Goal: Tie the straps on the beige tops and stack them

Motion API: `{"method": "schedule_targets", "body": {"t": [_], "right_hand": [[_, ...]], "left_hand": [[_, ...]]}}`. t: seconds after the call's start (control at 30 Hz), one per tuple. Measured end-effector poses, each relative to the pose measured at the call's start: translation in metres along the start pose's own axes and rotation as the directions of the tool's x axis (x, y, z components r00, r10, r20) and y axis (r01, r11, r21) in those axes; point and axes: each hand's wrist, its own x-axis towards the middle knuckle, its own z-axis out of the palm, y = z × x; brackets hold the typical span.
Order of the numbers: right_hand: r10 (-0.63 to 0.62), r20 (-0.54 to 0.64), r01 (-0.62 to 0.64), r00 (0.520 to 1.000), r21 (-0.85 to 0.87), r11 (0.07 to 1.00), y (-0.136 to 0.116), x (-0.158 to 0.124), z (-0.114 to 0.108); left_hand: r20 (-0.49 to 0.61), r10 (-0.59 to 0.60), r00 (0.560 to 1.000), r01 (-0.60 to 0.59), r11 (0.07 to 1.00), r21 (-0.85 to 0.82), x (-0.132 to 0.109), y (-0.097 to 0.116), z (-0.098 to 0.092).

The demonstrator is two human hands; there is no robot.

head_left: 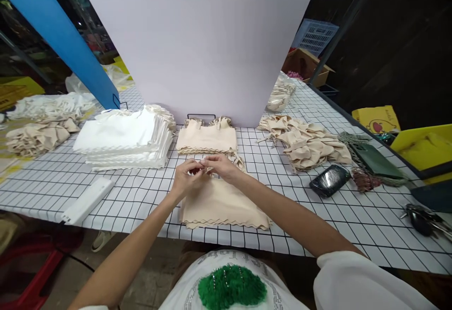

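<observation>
A beige camisole (pixel 226 204) with a wavy hem lies flat on the table in front of me, its hem toward my body. My left hand (pixel 189 174) is at its top left end, thumb and fingers pinched together. Fingertip to fingertip with it, my right hand (pixel 221 166) is closed in a pinch at the same spot. Both seem to hold the camisole's thin strap, though the fingers hide most of it. Just beyond my hands lies a neat stack of folded beige camisoles (pixel 206 139), with gathered straps at its far end.
White folded garments (pixel 120 131) are piled at left, near a white power strip (pixel 88 201). A loose beige heap (pixel 310 143) lies at right, beside a black wrapped packet (pixel 330 180) and keys (pixel 425 220). A pale upright panel (pixel 205 46) stands behind the stack.
</observation>
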Motion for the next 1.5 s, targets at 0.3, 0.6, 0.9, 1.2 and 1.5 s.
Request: {"method": "schedule_targets", "body": {"t": [0.3, 0.6, 0.9, 1.2, 1.5], "right_hand": [[-0.228, -0.185, 0.241, 0.956, 0.048, 0.969, -0.026, 0.001, -0.015], [-0.738, 0.197, 0.612, 0.645, -0.712, 0.344, -0.015, -0.015, -0.01], [-0.715, 0.212, 0.608, 0.667, -0.709, 0.357, -0.004, -0.018, -0.009], [-0.374, 0.204, 0.425, 0.905, -0.5, 0.755, -0.012, -0.035, -0.015], [-0.368, 0.155, 0.396, 0.917, -0.466, 0.791, -0.006, -0.04, -0.011]], "left_hand": [[-0.001, -0.124, 0.992, 0.124, 0.99, -0.068, -0.002, -0.013, 0.001], [0.109, -0.443, 0.89, 0.436, 0.758, -0.485, -0.001, 0.002, -0.015], [0.27, -0.573, 0.774, 0.579, 0.466, -0.669, -0.023, 0.028, -0.001], [0.189, -0.538, 0.822, 0.541, 0.632, -0.555, -0.024, 0.031, -0.005], [0.159, -0.562, 0.811, 0.547, 0.636, -0.544, -0.027, 0.031, -0.003]]}}
